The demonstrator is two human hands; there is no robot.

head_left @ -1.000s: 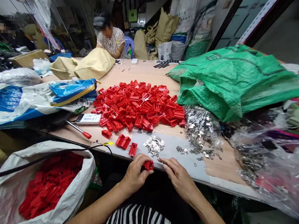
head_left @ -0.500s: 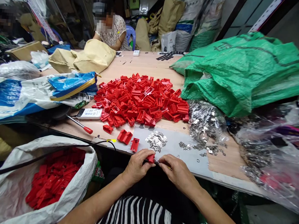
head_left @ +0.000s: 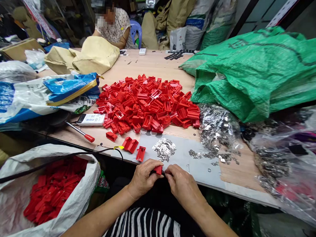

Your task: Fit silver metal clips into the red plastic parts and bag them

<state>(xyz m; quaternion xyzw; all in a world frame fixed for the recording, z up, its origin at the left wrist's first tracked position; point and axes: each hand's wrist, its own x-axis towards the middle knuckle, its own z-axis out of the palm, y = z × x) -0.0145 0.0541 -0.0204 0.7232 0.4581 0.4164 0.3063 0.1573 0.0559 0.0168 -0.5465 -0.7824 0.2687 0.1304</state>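
My left hand (head_left: pixel 142 177) is closed around a small red plastic part (head_left: pixel 158 169) at the table's near edge. My right hand (head_left: pixel 180 185) is pinched against the same part from the right, its fingertips pressed together; what they hold is too small to make out. Just beyond lie a little heap of small silver metal pieces (head_left: pixel 164 148) and a few loose red parts (head_left: pixel 140 153). A big pile of red plastic parts (head_left: pixel 148 105) covers the middle of the table.
A white sack (head_left: pixel 16 166) of red parts stands at my lower left, with a black cable (head_left: pixel 63 160) across it. A red-handled screwdriver (head_left: pixel 79 131), a green woven bag (head_left: pixel 255 74), clear bags of metal pieces (head_left: pixel 279 159) and blue-white sacks (head_left: pixel 27 95) crowd the table. Another person (head_left: pixel 112 23) sits at the far end.
My right hand has closed in on the red part from the right until both hands meet on it. The view has tipped slightly.
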